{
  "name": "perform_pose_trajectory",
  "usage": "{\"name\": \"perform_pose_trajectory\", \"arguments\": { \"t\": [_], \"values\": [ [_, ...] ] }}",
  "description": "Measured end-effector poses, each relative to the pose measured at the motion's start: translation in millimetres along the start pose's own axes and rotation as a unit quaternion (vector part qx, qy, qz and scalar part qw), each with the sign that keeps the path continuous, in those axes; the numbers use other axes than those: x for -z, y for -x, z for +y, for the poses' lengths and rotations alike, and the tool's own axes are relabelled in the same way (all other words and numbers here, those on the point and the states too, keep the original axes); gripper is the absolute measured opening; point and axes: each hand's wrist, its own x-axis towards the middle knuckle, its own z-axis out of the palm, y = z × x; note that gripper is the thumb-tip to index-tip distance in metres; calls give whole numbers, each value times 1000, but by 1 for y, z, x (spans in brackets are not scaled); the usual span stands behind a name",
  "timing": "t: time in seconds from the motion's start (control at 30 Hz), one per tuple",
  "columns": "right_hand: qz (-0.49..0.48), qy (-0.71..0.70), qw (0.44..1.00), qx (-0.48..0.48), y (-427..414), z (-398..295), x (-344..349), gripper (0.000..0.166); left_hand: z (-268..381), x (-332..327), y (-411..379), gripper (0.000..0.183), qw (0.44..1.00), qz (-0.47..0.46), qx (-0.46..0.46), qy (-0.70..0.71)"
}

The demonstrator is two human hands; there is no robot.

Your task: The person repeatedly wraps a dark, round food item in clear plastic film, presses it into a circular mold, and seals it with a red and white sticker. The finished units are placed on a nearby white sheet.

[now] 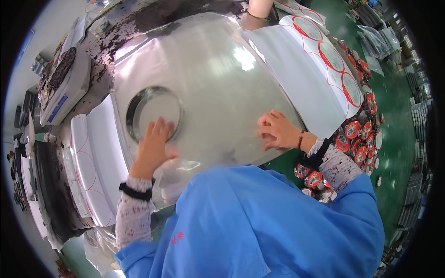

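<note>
A stack of clear plastic sheets [215, 104] lies before me, shiny under the light. On its left part rests a round metal ring [132, 116], its wall dark and reflective. My left hand [153, 147] is over the ring's near edge with the fingers spread; whether the fingertips touch the ring is hard to tell. Near the right edge of the sheets, my right hand [283, 132] hovers or rests with curled fingers, the thumb apart from them. Nothing shows between those fingers, which are slightly blurred.
White printed sheets with red circles lie at the right [309, 80] and curled at the left [92, 166]. A white plastic box [74, 83] holds dark material. Many round red-labelled packs [354, 139] lie in a heap at right, beside the green floor [396, 139]. A pale container [260, 8] stands behind.
</note>
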Motion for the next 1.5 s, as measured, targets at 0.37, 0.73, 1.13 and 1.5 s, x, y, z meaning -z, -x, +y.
{"name": "perform_pose_trajectory", "arguments": {
  "t": [0.37, 0.73, 1.13, 1.5],
  "values": [
    [-63, 195, 969, 138, -81, -3, 48, 9, 3, -16, 55, 74, 994, 97, 10, 54],
    [71, 248, 960, 105, -253, -8, 126, 16, 111, 121, 62, 21, 908, 64, -274, 310],
    [183, 82, 968, 151, -67, 5, 68, 20, 105, 1, -24, 51, 936, 49, -190, 293],
    [-35, 197, 980, -6, -70, 55, 2, 71, 14, -39, 9, 73, 998, 68, -4, -16]
  ]
}}
